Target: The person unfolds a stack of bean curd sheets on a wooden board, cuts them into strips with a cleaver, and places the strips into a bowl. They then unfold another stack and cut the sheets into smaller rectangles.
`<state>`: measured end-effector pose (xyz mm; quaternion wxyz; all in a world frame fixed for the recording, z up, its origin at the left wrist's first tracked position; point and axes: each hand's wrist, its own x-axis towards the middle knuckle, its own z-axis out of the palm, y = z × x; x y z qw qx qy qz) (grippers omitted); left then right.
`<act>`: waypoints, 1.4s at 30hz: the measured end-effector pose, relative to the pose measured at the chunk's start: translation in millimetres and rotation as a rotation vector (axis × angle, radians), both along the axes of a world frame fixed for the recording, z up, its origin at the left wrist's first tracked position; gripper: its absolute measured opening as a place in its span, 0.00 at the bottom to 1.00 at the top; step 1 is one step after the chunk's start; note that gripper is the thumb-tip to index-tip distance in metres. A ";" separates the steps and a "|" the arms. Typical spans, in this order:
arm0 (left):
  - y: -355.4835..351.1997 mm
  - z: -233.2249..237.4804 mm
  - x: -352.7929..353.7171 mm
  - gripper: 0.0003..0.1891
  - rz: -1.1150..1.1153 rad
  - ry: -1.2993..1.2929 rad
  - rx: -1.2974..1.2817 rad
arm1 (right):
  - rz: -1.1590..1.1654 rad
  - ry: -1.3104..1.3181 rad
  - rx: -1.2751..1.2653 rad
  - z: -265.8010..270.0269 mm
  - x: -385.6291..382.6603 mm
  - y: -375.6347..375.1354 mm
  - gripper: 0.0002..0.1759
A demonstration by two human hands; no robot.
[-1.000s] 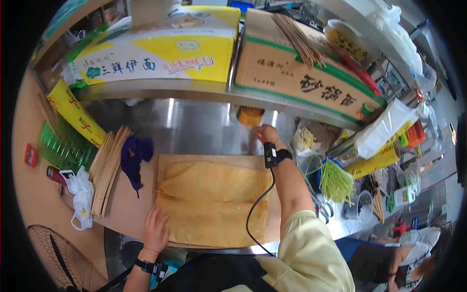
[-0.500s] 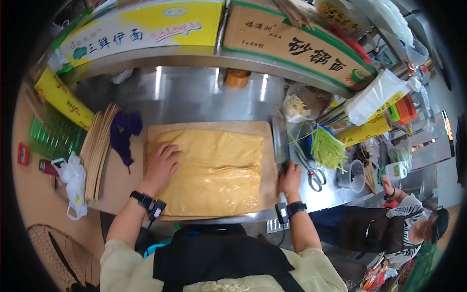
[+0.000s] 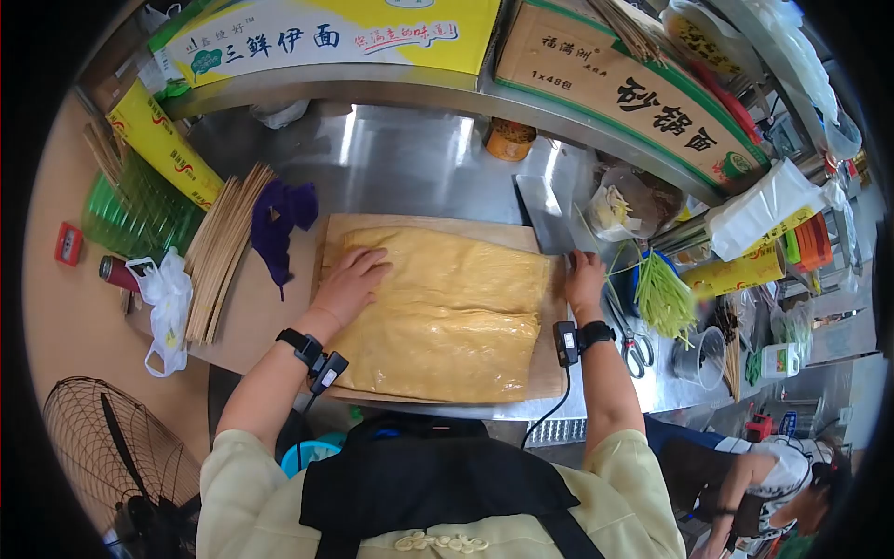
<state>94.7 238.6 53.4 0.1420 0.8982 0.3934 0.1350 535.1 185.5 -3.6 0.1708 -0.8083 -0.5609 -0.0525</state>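
Your left hand (image 3: 350, 287) lies spread, gripping nothing, on the sheet (image 3: 447, 321) atop the board (image 3: 549, 368), while your right hand (image 3: 585, 278) grasps the cleaver (image 3: 547, 216)! Above, the yellow box (image 3: 410, 56) reads 三鮮伊面; the carton (image 3: 596, 93) shows 福满洲, 砂锅面, 1x48包.

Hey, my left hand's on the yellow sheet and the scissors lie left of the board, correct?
The side is wrong: the head view shows the scissors lying right of the board. Your left hand is on the yellow sheet.
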 end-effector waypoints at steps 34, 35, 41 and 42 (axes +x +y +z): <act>50.9 -14.2 -49.8 0.27 -0.233 0.016 -0.117 | 0.598 0.167 -0.308 46.7 -141.6 -6.7 0.32; 55.6 -19.3 -48.7 0.26 -0.229 0.012 -0.109 | 0.590 0.181 -0.313 46.6 -141.6 -6.7 0.32; 69.1 -13.1 -36.0 0.19 -0.135 -0.098 -0.112 | 0.602 0.221 -0.328 38.5 -131.0 -3.5 0.31; 71.4 -7.5 -33.6 0.18 -0.113 -0.122 -0.115 | 0.597 0.236 -0.347 40.9 -132.6 -2.5 0.31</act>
